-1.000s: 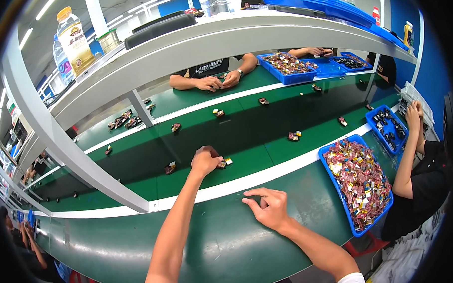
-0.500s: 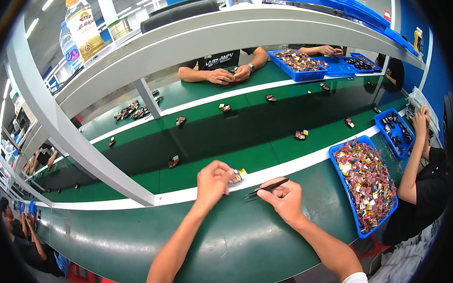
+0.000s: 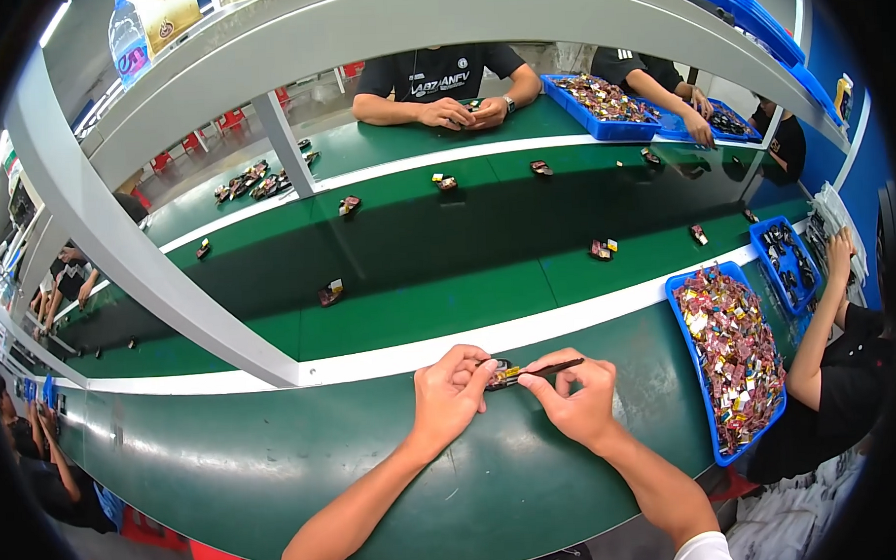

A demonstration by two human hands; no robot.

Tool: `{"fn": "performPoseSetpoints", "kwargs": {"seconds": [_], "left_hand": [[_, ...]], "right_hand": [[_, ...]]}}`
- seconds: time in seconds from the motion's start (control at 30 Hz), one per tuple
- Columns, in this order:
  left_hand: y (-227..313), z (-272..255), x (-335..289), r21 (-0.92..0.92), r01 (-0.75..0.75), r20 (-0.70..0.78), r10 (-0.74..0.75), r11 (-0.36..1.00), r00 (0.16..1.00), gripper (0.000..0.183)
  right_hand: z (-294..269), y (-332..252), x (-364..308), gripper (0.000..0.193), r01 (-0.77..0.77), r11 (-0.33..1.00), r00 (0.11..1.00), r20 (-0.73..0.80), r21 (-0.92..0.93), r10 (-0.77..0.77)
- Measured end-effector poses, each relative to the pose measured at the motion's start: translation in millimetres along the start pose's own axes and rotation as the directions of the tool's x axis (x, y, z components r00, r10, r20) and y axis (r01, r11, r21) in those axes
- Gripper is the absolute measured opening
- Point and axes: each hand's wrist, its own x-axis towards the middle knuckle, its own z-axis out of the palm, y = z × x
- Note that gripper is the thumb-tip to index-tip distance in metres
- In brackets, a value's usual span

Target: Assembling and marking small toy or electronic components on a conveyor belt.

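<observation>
My left hand (image 3: 446, 399) is closed, thumb and fingers pinching a small dark part (image 3: 501, 376) with a yellow piece on it, over the near green bench by the white rail. My right hand (image 3: 581, 402) grips black tweezers (image 3: 562, 366), their tips at the right end of that part. Both hands almost meet there. The part's far side is hidden by my fingers, and its exact kind is too small to make out.
A blue tray (image 3: 715, 448) heaped with small reddish, white and yellow parts stands at right, with another blue tray (image 3: 809, 302) behind it. Scattered small parts ride the green belt (image 3: 420, 320). A grey post (image 3: 202, 294) rises at left. Co-workers sit across and at right.
My left hand has brought the part from the belt's edge toward me. The tweezers in my right hand have come up to it. Several belt parts have shifted slightly; the view has tilted.
</observation>
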Motion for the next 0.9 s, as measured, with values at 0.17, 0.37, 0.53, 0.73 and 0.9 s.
{"fn": "performPoseSetpoints", "kwargs": {"seconds": [0.17,0.37,0.53,0.73,0.9], "left_hand": [[8.5,1.8,-0.4,0.023,0.026,-0.002,-0.026,0.999,1.000,0.012],[5.2,1.6,-2.3,0.035,-0.020,0.007,0.020,0.999,1.000,0.013],[4.6,1.8,-2.8,0.046,-0.058,0.026,0.056,0.997,0.998,0.015],[5.2,-0.8,-2.3,0.002,-0.003,0.022,0.003,1.000,1.000,0.014],[0.5,-0.3,-1.0,-0.050,0.002,0.031,-0.001,0.999,1.000,0.013]], "right_hand": [[0.6,-0.5,1.1,0.015,-0.043,0.999,0.999,0.012,-0.026,0.044],[1.5,-2.9,2.3,0.012,-0.099,0.995,0.995,0.020,0.002,0.099],[-0.6,3.1,1.6,0.012,-0.208,0.976,0.978,0.026,0.068,0.207],[3.6,2.1,2.6,0.012,-0.270,0.951,0.961,-0.010,0.147,0.275],[0.6,0.3,1.8,0.012,-0.295,0.941,0.956,0.049,0.168,0.291]]}}
